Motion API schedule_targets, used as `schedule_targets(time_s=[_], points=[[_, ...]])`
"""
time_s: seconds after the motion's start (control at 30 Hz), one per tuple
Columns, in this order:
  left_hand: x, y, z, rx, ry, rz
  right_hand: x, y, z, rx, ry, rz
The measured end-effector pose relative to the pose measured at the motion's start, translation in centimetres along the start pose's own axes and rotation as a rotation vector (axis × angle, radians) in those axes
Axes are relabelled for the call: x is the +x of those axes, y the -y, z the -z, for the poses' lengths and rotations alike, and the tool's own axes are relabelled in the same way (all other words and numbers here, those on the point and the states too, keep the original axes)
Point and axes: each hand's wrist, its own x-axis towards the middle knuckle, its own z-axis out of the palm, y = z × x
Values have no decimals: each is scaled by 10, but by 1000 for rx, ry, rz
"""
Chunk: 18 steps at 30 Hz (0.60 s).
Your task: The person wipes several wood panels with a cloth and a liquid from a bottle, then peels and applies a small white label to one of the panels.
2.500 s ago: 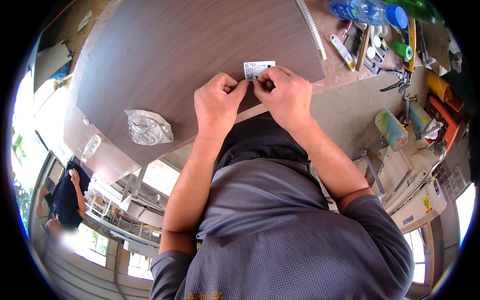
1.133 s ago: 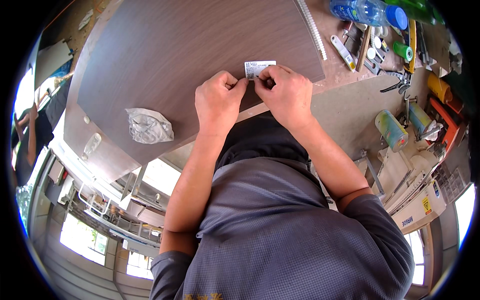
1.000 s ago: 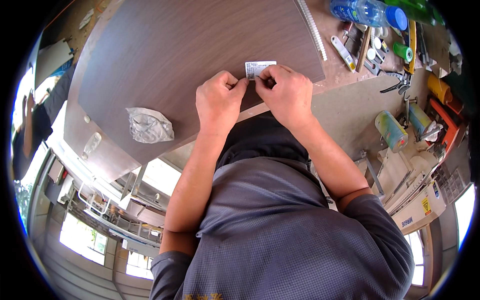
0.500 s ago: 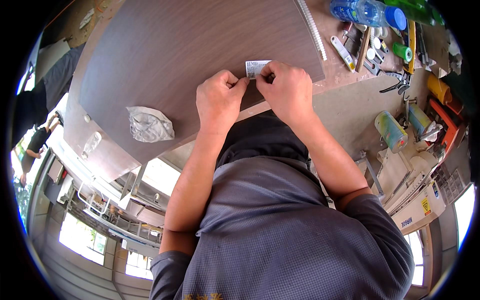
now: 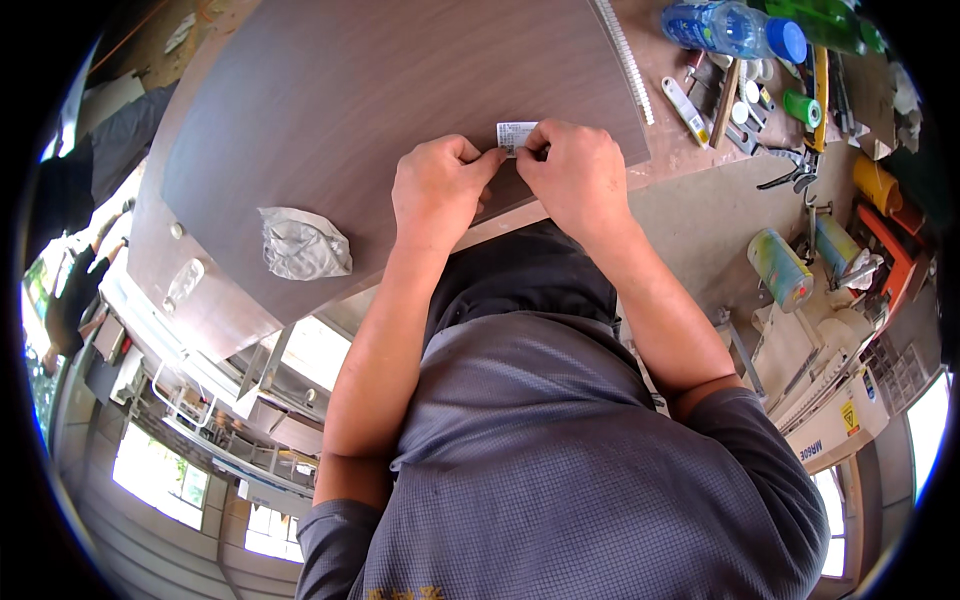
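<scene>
A small white printed label (image 5: 512, 132) lies at or just over the near edge of a brown wood-grain board (image 5: 380, 90). My left hand (image 5: 438, 190) is closed, with the thumb tip at the label's lower edge. The fingers of my right hand (image 5: 582, 175) pinch its right part and cover that end. Whether the label sticks to the board cannot be seen. To the left of my left hand, a crumpled clear plastic bag (image 5: 305, 245) rests on the board.
At the far right of the table are a blue-capped plastic bottle (image 5: 735, 30), a utility knife (image 5: 685, 110), a green roll (image 5: 802, 107) and assorted hand tools. A white toothed strip (image 5: 630, 65) runs along the board's right side. Paint-stained cans (image 5: 782, 268) stand on the floor to the right.
The label has shifted slightly right, and my left hand has turned a little, its thumb now pointing further right. My right hand stays almost where it was.
</scene>
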Motion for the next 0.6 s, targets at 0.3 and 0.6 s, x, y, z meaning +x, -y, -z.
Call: schedule_targets(time_s=[0.3, 0.6], points=[[1, -1, 1, -7, 2, -25, 0, -1, 1, 6, 5, 11], [4, 3, -1, -66, 9, -23, 0, 2, 6, 0, 53, -14]])
